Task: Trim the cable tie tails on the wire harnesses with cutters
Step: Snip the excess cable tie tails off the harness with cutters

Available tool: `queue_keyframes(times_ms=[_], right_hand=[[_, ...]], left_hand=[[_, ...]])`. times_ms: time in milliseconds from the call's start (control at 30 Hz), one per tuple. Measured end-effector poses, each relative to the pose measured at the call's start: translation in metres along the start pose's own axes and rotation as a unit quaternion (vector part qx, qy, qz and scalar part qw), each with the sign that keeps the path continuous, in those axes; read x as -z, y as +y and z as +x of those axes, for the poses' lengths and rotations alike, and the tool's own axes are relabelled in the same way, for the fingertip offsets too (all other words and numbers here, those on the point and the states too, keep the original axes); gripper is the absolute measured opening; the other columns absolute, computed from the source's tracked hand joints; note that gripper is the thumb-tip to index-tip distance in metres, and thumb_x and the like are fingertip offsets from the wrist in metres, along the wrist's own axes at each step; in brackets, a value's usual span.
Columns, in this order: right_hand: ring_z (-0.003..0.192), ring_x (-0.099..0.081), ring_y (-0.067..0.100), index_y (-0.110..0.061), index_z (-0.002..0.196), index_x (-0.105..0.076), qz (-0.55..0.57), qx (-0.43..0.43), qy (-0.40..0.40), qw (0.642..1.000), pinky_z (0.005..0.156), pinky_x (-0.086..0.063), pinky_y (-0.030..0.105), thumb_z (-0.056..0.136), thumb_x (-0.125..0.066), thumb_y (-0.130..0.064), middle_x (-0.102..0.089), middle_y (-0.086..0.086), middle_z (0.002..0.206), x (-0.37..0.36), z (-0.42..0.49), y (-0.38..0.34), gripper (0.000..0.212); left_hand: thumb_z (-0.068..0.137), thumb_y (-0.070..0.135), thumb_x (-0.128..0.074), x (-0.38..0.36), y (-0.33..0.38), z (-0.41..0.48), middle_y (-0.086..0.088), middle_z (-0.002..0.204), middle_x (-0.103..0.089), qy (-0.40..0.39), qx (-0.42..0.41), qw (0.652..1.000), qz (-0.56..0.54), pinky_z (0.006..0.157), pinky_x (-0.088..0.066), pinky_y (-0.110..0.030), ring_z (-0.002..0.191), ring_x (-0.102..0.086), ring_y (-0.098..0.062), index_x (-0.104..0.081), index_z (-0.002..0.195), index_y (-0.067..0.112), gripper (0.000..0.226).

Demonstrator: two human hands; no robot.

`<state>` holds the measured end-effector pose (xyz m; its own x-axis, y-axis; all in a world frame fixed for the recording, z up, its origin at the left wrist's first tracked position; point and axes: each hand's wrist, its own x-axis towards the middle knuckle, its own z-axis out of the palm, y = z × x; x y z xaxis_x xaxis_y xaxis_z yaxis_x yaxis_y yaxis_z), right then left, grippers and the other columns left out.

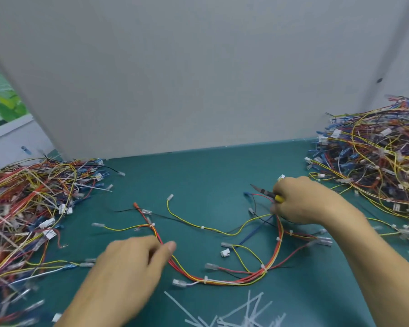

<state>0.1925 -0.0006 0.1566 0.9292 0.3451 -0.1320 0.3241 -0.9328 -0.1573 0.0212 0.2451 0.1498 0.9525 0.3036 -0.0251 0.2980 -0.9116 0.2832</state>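
Observation:
One wire harness [234,280] of red, orange, yellow and white wires lies spread across the green table, bound by small white cable ties. My left hand [132,263] grips its bundle near the left end, thumb pointing right. My right hand [302,202] holds the cutters [267,193], yellow-handled with the jaws pointing left, and its fingers also curl over the harness's right end. The cutter jaws hang a little above the table, touching no tie.
A big heap of harnesses [28,208] fills the left side, and a second heap [376,166] rises at the right. Cut white tie tails [243,312] lie scattered at the front edge. A grey partition [198,79] stands behind the green table mat [198,180].

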Motion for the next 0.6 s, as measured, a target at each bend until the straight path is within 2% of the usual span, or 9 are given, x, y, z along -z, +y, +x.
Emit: queue_keyframes(times_ms=[67,133,233,333,367,467,500,533,600], right_hand=[[0.089,-0.053,0.032,-0.019,0.09,-0.056,-0.006,-0.025,0.002,1.0,0.07,-0.04,0.032,0.083,-0.06,-0.054,-0.051,0.009,0.093,-0.01,0.002,-0.006,0.036],[0.097,-0.055,0.033,-0.02,0.086,-0.049,-0.008,-0.049,0.02,0.999,0.071,-0.038,0.032,0.08,-0.061,-0.062,-0.045,0.006,0.089,-0.019,0.004,-0.013,0.044],[0.096,-0.055,0.032,-0.018,0.088,-0.051,0.024,-0.081,0.045,0.995,0.069,-0.036,0.031,0.079,-0.068,-0.047,-0.051,0.005,0.093,-0.028,0.007,-0.015,0.034],[0.093,-0.055,0.033,-0.015,0.092,-0.055,0.07,-0.113,0.061,0.989,0.068,-0.036,0.031,0.077,-0.064,-0.026,-0.059,0.011,0.101,-0.032,0.013,-0.008,0.02],[0.091,-0.054,0.034,-0.016,0.09,-0.055,0.086,-0.121,0.062,0.987,0.068,-0.037,0.031,0.076,-0.061,-0.023,-0.058,0.01,0.098,-0.032,0.014,-0.005,0.017],[0.087,-0.051,0.032,-0.018,0.085,-0.053,0.095,-0.131,0.066,0.985,0.067,-0.037,0.032,0.075,-0.061,-0.024,-0.053,0.006,0.09,-0.032,0.015,-0.001,0.014],[0.09,-0.053,0.033,-0.018,0.086,-0.053,0.078,-0.131,0.07,0.986,0.067,-0.036,0.032,0.075,-0.062,-0.026,-0.052,0.006,0.09,-0.032,0.015,-0.001,0.016],[0.092,-0.055,0.033,-0.019,0.088,-0.055,0.059,-0.128,0.074,0.987,0.068,-0.036,0.031,0.075,-0.062,-0.027,-0.053,0.006,0.092,-0.033,0.015,-0.002,0.017],[0.089,-0.055,0.032,-0.02,0.091,-0.057,0.041,-0.118,0.076,0.989,0.067,-0.036,0.031,0.075,-0.059,-0.023,-0.055,0.007,0.094,-0.034,0.015,-0.006,0.017]], left_hand=[[0.084,0.073,-0.037,-0.007,-0.006,0.016,0.002,0.064,-0.056,0.006,0.071,0.997,0.013,0.071,-0.048,-0.029,0.079,-0.058,-0.019,-0.053,0.063,0.017,0.062],[0.079,0.077,-0.04,-0.019,-0.001,0.021,0.001,0.071,-0.059,-0.023,0.105,0.994,0.038,0.072,-0.049,-0.03,0.081,-0.059,-0.024,-0.05,0.061,0.015,0.065],[0.079,0.06,-0.055,-0.026,0.003,0.032,0.0,0.072,-0.06,-0.013,0.114,0.993,0.022,0.067,-0.049,-0.03,0.079,-0.059,-0.026,-0.05,0.061,0.014,0.05],[0.08,0.038,-0.058,-0.032,-0.004,0.05,0.0,0.075,-0.066,0.001,0.106,0.994,0.009,0.072,-0.052,-0.031,0.085,-0.061,-0.025,-0.059,0.066,0.016,0.026],[0.08,0.04,-0.059,-0.029,-0.003,0.052,0.0,0.074,-0.067,0.001,0.114,0.993,0.005,0.073,-0.052,-0.031,0.084,-0.061,-0.024,-0.06,0.069,0.016,0.026],[0.072,0.072,-0.057,-0.027,0.0,0.056,0.002,0.074,-0.059,-0.006,0.132,0.989,0.066,0.06,-0.044,-0.029,0.071,-0.055,-0.021,-0.055,0.07,0.015,0.057],[0.069,0.075,-0.056,-0.027,0.001,0.055,0.003,0.073,-0.057,-0.015,0.14,0.985,0.097,0.058,-0.041,-0.028,0.069,-0.053,-0.021,-0.052,0.067,0.015,0.061],[0.069,0.072,-0.058,-0.028,0.0,0.056,0.003,0.072,-0.056,-0.026,0.133,0.985,0.108,0.057,-0.04,-0.028,0.07,-0.054,-0.021,-0.05,0.065,0.014,0.058],[0.074,0.052,-0.062,-0.03,0.0,0.057,0.001,0.07,-0.06,-0.049,0.111,0.989,0.085,0.062,-0.047,-0.028,0.075,-0.06,-0.023,-0.053,0.066,0.013,0.041]])
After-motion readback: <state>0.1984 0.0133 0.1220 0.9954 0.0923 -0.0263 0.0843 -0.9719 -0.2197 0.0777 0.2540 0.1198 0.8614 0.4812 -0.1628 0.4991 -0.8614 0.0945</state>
